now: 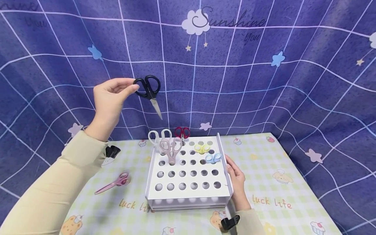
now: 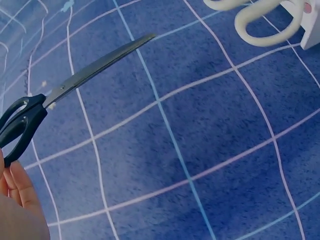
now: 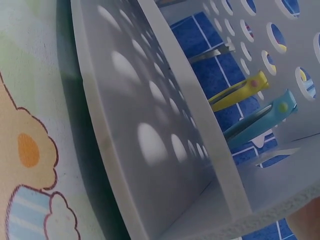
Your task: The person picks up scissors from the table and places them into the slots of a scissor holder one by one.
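My left hand (image 1: 110, 94) is raised in front of the backdrop. Thumb and fingers pinch one handle loop of black-handled scissors (image 1: 149, 89), whose metal blades point down and to the right. A white rack with rows of round holes (image 1: 188, 179) stands on the table, and my right hand (image 1: 237, 181) holds its right side panel. White scissors (image 1: 153, 137), pale pink scissors (image 1: 171, 151), red scissors (image 1: 182, 132), yellow scissors (image 1: 202, 149) and blue scissors (image 1: 213, 158) stand in the rack, handles up. The right wrist view shows the yellow blades (image 3: 240, 90) and blue blades (image 3: 262, 120) beneath the perforated top.
Left of the rack, pink scissors (image 1: 114, 182) lie flat on the patterned tablecloth (image 1: 282, 192). Behind the table hangs a blue grid-patterned cloth (image 1: 229, 78) with stars and clouds. Black straps (image 1: 230, 223) circle the wrists.
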